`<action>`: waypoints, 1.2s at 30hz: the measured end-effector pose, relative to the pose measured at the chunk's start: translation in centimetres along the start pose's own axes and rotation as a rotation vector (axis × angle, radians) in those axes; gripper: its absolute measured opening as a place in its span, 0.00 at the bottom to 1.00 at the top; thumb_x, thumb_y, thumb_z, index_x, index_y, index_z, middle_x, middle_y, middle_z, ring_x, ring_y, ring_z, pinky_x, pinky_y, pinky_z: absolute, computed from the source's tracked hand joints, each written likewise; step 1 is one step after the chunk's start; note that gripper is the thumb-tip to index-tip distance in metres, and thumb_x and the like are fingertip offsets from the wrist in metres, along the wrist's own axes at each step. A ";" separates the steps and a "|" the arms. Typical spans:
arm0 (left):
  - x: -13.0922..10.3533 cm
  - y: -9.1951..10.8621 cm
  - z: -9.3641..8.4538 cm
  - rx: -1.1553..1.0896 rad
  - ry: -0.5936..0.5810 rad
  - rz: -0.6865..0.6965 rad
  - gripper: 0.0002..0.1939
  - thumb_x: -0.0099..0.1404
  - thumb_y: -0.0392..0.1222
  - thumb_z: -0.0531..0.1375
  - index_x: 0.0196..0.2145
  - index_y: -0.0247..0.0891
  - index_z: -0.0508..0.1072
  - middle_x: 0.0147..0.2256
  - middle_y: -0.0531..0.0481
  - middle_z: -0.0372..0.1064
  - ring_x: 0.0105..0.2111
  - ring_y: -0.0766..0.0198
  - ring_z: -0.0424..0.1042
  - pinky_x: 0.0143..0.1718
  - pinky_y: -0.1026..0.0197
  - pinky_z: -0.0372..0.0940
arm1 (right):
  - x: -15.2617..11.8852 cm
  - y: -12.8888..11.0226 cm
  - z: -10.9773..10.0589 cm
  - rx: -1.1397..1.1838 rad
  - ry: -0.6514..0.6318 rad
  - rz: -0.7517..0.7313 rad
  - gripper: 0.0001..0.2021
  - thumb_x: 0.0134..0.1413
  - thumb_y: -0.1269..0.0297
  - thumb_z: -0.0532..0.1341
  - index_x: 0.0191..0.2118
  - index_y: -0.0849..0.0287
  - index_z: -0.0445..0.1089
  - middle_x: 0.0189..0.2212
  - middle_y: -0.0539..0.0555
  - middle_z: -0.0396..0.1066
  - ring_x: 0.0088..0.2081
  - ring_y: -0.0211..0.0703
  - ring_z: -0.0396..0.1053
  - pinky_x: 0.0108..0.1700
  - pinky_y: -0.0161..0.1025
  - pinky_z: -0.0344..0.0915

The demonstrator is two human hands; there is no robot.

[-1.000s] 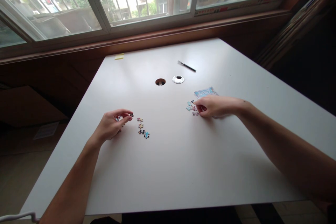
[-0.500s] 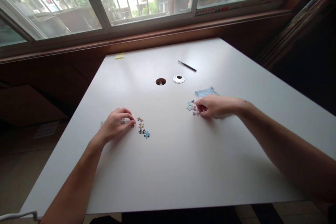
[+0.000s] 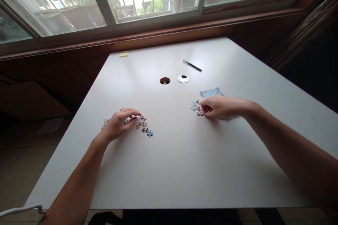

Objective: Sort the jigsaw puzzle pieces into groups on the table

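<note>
My left hand (image 3: 118,123) hovers low over the left side of the table, thumb and forefinger apart, nothing between them. Its forefinger tip is right by a small cluster of jigsaw pieces (image 3: 144,124). More jigsaw pieces (image 3: 106,121) lie partly hidden behind that hand. On the right, my right hand (image 3: 215,107) rests with curled fingers at the edge of a second group of jigsaw pieces (image 3: 196,106). Whatever its fingertips hold is hidden. Just beyond the knuckles lies a blue printed packet (image 3: 210,92), partly covered by this hand.
The white table (image 3: 169,168) has a round cable hole (image 3: 165,81) and, beside it, a silver ring-shaped cover (image 3: 183,78). Farther back lies a black pen (image 3: 192,65). A yellow sticky note (image 3: 124,54) is at the far left edge. A white cable (image 3: 23,210) crosses the near left corner.
My left hand has let go of a jigsaw piece, which now lies beside the cluster, and its fingers have spread and shifted slightly away from me. The right hand stays at its pieces.
</note>
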State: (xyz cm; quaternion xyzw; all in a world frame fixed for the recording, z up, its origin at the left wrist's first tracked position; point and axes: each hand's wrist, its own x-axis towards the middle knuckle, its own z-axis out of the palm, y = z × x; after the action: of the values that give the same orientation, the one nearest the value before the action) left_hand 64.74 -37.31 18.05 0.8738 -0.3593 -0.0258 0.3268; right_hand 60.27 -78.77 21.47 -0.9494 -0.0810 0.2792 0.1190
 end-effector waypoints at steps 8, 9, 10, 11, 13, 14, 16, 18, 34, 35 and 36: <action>0.0 0.4 0.3 0.032 -0.077 0.081 0.12 0.72 0.40 0.55 0.49 0.44 0.76 0.46 0.47 0.75 0.47 0.58 0.73 0.50 0.55 0.67 | 0.3 0.3 0.3 -0.006 -0.004 -0.004 0.04 0.51 0.62 0.60 0.30 0.55 0.67 0.31 0.52 0.72 0.30 0.42 0.67 0.29 0.37 0.55; 0.0 0.6 0.4 0.044 -0.092 0.096 0.12 0.71 0.42 0.57 0.50 0.44 0.75 0.47 0.46 0.74 0.49 0.57 0.72 0.51 0.54 0.67 | 0.3 0.4 0.3 -0.009 0.001 -0.007 0.05 0.52 0.61 0.60 0.30 0.55 0.67 0.31 0.52 0.71 0.30 0.43 0.67 0.29 0.37 0.55; 0.0 0.9 0.5 0.060 -0.110 0.110 0.13 0.70 0.45 0.59 0.51 0.44 0.75 0.49 0.45 0.73 0.50 0.56 0.71 0.52 0.54 0.67 | 0.3 0.4 0.3 -0.013 0.004 -0.009 0.05 0.52 0.61 0.60 0.30 0.56 0.67 0.30 0.52 0.71 0.30 0.43 0.67 0.29 0.37 0.55; -0.1 1.1 0.7 0.080 -0.125 0.121 0.15 0.68 0.47 0.61 0.51 0.44 0.74 0.50 0.44 0.71 0.51 0.54 0.70 0.53 0.53 0.66 | 0.3 0.4 0.3 -0.015 0.005 -0.010 0.05 0.52 0.61 0.60 0.30 0.56 0.67 0.30 0.52 0.71 0.29 0.43 0.67 0.30 0.37 0.54; -0.1 1.7 1.2 0.124 -0.149 0.126 0.17 0.65 0.50 0.64 0.50 0.44 0.75 0.50 0.43 0.69 0.51 0.52 0.69 0.52 0.52 0.66 | 0.4 0.3 0.3 -0.019 0.008 -0.017 0.05 0.52 0.61 0.59 0.30 0.56 0.67 0.30 0.52 0.71 0.29 0.43 0.67 0.30 0.38 0.54; -0.1 2.0 1.4 0.139 -0.161 0.125 0.16 0.65 0.51 0.64 0.48 0.44 0.75 0.50 0.43 0.69 0.50 0.52 0.69 0.51 0.53 0.67 | 0.4 0.3 0.3 -0.021 0.009 -0.021 0.05 0.52 0.61 0.60 0.30 0.56 0.67 0.29 0.52 0.70 0.29 0.43 0.66 0.30 0.38 0.54; -0.2 2.4 1.8 0.136 -0.189 0.126 0.14 0.65 0.49 0.64 0.46 0.44 0.75 0.49 0.44 0.68 0.50 0.53 0.68 0.49 0.54 0.67 | 0.5 0.3 0.3 -0.022 0.007 -0.023 0.05 0.52 0.61 0.60 0.29 0.56 0.67 0.29 0.52 0.70 0.29 0.42 0.66 0.30 0.38 0.54; -0.2 2.8 2.0 0.103 -0.218 0.137 0.12 0.65 0.45 0.63 0.47 0.44 0.74 0.48 0.44 0.67 0.50 0.53 0.68 0.49 0.55 0.67 | 0.5 0.3 0.3 -0.019 0.004 -0.018 0.05 0.52 0.61 0.60 0.29 0.56 0.66 0.28 0.52 0.70 0.28 0.42 0.65 0.29 0.38 0.53; -0.1 -0.8 -2.1 0.238 0.390 -0.017 0.06 0.67 0.40 0.60 0.36 0.38 0.76 0.30 0.51 0.73 0.31 0.64 0.70 0.37 0.62 0.65 | 0.4 0.1 0.4 0.022 -0.003 -0.023 0.05 0.53 0.63 0.59 0.29 0.57 0.66 0.27 0.52 0.68 0.27 0.40 0.64 0.27 0.37 0.53; -0.2 -1.2 -2.5 0.280 0.439 -0.056 0.06 0.67 0.42 0.61 0.35 0.38 0.76 0.29 0.52 0.73 0.30 0.65 0.70 0.36 0.62 0.64 | 0.3 0.0 0.4 0.023 -0.005 -0.019 0.05 0.53 0.63 0.59 0.29 0.57 0.66 0.27 0.52 0.68 0.27 0.40 0.64 0.27 0.37 0.53; -0.3 -1.6 -2.8 0.311 0.474 -0.097 0.07 0.67 0.43 0.61 0.35 0.38 0.77 0.29 0.52 0.73 0.29 0.65 0.70 0.35 0.62 0.64 | 0.3 -0.1 0.4 0.023 -0.003 -0.019 0.05 0.53 0.64 0.59 0.29 0.57 0.66 0.27 0.52 0.68 0.27 0.40 0.64 0.27 0.37 0.53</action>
State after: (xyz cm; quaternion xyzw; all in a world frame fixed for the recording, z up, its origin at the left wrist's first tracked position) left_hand 66.32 -34.72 19.27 0.9112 -0.2302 0.2192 0.2621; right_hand 60.31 -78.56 21.06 -0.9468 -0.0868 0.2802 0.1325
